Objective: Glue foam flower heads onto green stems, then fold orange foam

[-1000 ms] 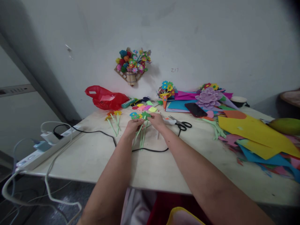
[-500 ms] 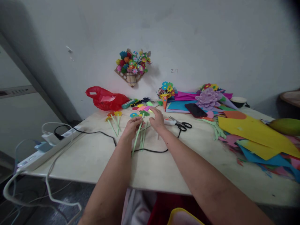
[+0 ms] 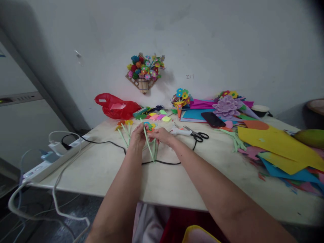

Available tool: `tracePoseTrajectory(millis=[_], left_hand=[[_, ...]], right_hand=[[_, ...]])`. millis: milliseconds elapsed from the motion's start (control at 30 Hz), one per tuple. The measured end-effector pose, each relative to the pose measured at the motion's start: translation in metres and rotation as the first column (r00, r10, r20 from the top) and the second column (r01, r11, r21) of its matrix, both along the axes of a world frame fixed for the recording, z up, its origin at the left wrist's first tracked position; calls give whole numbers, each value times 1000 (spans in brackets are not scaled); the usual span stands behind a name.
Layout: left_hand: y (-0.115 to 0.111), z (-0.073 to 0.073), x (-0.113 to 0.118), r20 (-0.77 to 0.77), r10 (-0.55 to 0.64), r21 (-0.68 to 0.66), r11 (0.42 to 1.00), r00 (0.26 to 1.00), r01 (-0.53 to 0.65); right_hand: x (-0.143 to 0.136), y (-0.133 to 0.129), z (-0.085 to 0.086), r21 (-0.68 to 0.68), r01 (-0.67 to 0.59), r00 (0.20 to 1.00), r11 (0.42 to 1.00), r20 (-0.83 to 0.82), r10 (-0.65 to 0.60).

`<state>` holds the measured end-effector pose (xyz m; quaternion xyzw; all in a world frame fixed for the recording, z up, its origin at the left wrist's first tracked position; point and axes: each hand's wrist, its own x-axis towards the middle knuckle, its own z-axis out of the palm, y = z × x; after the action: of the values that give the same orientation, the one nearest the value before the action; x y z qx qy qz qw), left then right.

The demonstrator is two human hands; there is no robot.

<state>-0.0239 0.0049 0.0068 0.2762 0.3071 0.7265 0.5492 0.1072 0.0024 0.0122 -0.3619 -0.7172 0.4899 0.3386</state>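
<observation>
My left hand (image 3: 138, 135) is closed on a pale green stem (image 3: 150, 145), which slants down toward the table; a dark green paper flower (image 3: 141, 116) shows at its upper end. Close beside it, my right hand (image 3: 162, 135) has its fingers pinched at a small cluster of blue, yellow and orange paper flowers (image 3: 151, 127). The fingertips partly cover these flowers, so the exact grip is hidden. More pale green stems (image 3: 155, 146) show below the hands. Several finished-looking flowers on stems (image 3: 124, 125) lie to the left.
A white glue gun (image 3: 181, 131) and black-handled scissors (image 3: 199, 135) lie right of my hands. A black cord (image 3: 111, 143) crosses the table. Colored paper pieces (image 3: 159, 116), a red bag (image 3: 117, 107), a phone (image 3: 212, 119) and yellow sheets (image 3: 275, 145) lie around. A power strip (image 3: 48, 165) sits left.
My right hand has moved left and nearer, its fingers closing at the flowers. My left hand has shifted slightly left, taking the green flower and stem with it.
</observation>
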Motion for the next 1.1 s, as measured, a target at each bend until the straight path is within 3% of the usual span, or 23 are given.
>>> tracePoseTrajectory(millis=[133, 233, 400, 567, 667, 867, 1100], left_hand=[[2, 0, -4, 62, 46, -26, 999, 997, -45], [3, 0, -8, 74, 69, -15, 998, 995, -68], [3, -2, -8, -1, 44, -4, 999, 999, -44], [3, -11, 0, -254, -135, -36, 991, 958, 130], [3, -13, 2, -347, -175, -16, 983, 921, 181], [2, -9, -1, -289, 24, -6, 1000, 957, -27], [1, -7, -5, -216, 141, -10, 989, 966, -147]], right_hand=[[-3, -11, 4, -126, -219, 971, 968, 73, 229], [-5, -18, 7, -185, -263, 946, 947, 144, 291], [-9, -19, 8, -166, -109, 983, 980, 127, 131], [-10, -4, -2, -82, 100, 995, 992, 7, -100], [-9, 2, -7, -63, 156, 987, 986, -19, -157], [-8, -5, -4, -124, 66, 993, 990, 101, -54], [-8, -12, 1, -161, 123, 976, 979, 197, -91]])
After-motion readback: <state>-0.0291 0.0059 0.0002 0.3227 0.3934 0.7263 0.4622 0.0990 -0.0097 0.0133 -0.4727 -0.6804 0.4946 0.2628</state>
